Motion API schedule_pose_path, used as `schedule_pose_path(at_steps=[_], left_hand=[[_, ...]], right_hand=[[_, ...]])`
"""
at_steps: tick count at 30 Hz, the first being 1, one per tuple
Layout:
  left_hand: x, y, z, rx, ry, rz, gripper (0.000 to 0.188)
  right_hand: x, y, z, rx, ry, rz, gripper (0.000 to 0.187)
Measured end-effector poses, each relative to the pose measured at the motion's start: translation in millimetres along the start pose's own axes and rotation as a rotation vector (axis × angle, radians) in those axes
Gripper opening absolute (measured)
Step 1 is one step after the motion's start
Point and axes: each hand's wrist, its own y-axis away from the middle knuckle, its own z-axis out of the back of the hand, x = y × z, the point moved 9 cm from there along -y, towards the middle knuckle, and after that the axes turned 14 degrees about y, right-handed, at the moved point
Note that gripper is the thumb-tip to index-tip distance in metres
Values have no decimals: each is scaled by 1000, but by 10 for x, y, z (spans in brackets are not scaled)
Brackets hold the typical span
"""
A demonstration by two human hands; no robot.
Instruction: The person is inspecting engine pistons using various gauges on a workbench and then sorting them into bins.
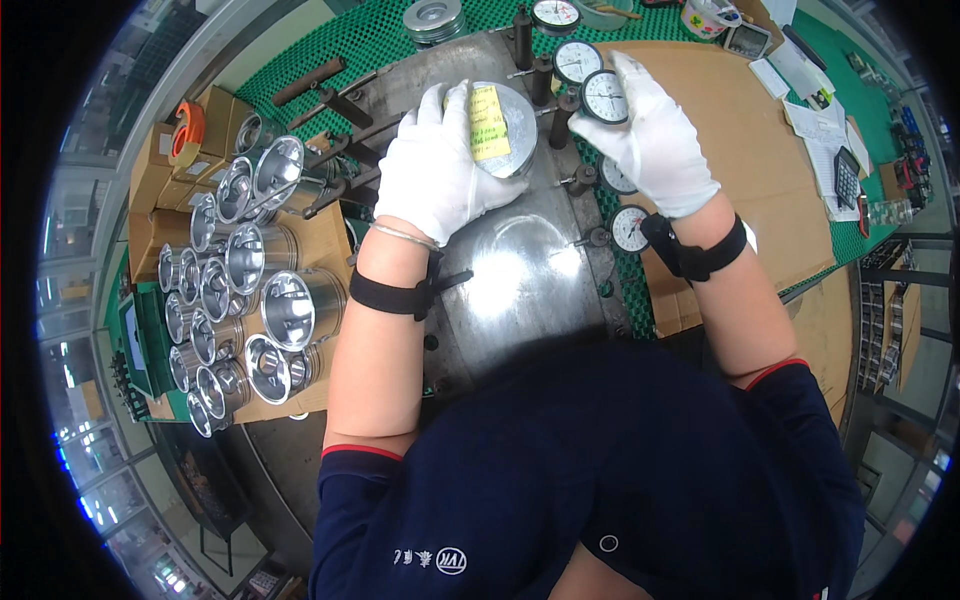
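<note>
My left hand [430, 170], in a white glove, is closed round the side of a round grey metal block [519, 125]. A yellow handwritten label [489, 122] is stuck on the block's top. The block is over the far part of a shiny steel plate [500, 290]. To the right, my gloved right hand [660, 150] grips a dial gauge [604, 97] with a white face, thumb and fingers at its rim. Another dial gauge [577, 62] sits just beyond it. Below that hand are a partly covered gauge [617, 178] and a further gauge [630, 229].
Several shiny cup-shaped metal parts [246, 258] stand on cardboard at the left, near an orange tape dispenser [187, 133]. Dark metal posts [565, 118] line the plate's right edge. A cardboard sheet [760, 170], papers [815, 120] and a calculator [847, 172] lie at the right.
</note>
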Motion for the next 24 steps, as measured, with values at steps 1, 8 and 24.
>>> schedule_pose_path(at_steps=[1, 8, 24], left_hand=[[3, 7, -3, -1, 4, -6, 107], [-19, 25, 27, -54, -15, -54, 105], [12, 7, -4, -2, 5, 3, 107]], right_hand=[[65, 25, 93, -80, 77, 21, 65], [-22, 98, 91, -70, 115, -26, 71], [-124, 98, -49, 5, 77, -98, 64]])
